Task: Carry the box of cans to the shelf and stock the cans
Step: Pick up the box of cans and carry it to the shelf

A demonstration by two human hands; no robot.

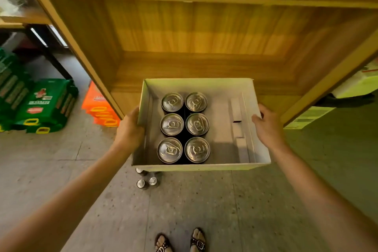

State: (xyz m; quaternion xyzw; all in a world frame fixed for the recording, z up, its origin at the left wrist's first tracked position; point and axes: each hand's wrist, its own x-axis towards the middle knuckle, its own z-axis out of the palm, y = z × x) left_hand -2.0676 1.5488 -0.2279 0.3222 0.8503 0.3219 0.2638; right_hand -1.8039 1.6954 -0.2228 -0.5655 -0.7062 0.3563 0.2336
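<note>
We hold the box (200, 166), open-topped white cardboard, in the air just in front of the wooden shelf (204, 67), its far wall close to the front edge of the low board. Six cans (197, 124) stand upright inside, two by three, crowded toward the left. The right part of the bottom is bare but for a folded card strip. Our left hand (129, 129) is curled round the left wall, thumb at the rim. Our right hand (266, 127) is curled round the right wall, its fingers on the outer face.

We judge the carrying nearly done, and setting down is the step in hand. The load sits left, so our left hand likely bears more. We should hold the box level, rest its far edge on the board first, then slide it in and let go only once the bottom lies flat. Thin walls may buckle under a squeeze.

A few loose cans (147, 182) stand on the floor (204, 206) under the box's near edge. Green packs (41, 106) are stacked at far left, with orange packs (100, 106) beside the shelf's left side. Both carry red emblems and printed strips, too blurred for us to read. The can tops show only pull tabs and no brand. A pale carton (356, 86) at right bears a label we cannot make out.
</note>
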